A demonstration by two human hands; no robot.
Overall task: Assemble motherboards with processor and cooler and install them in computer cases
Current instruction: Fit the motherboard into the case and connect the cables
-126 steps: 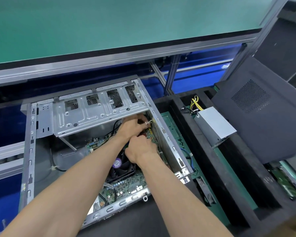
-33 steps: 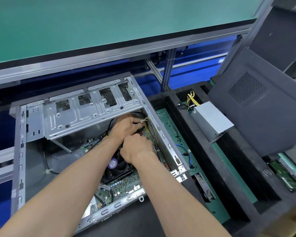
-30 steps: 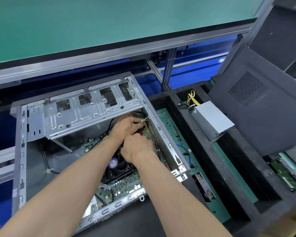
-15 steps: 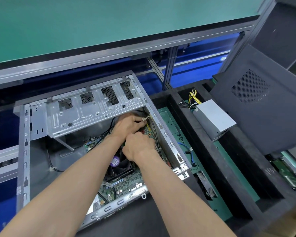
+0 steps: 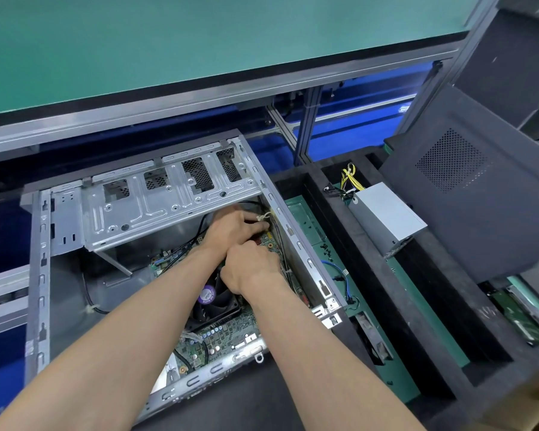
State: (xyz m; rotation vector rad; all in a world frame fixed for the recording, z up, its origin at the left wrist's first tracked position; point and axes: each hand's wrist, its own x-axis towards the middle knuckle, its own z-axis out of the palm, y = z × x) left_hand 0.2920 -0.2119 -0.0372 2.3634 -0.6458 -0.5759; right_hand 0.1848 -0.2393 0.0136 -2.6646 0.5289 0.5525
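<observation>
Inside the stamped-metal case (image 5: 175,200), both hands' fingers curl over the green motherboard (image 5: 221,337), grip unclear.

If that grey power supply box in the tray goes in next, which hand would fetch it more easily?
Probably the right hand. The power supply sits in the black tray on the person's right, beyond the computer case wall. The left hand lies deeper inside, with the right arm crossing its path.
</observation>
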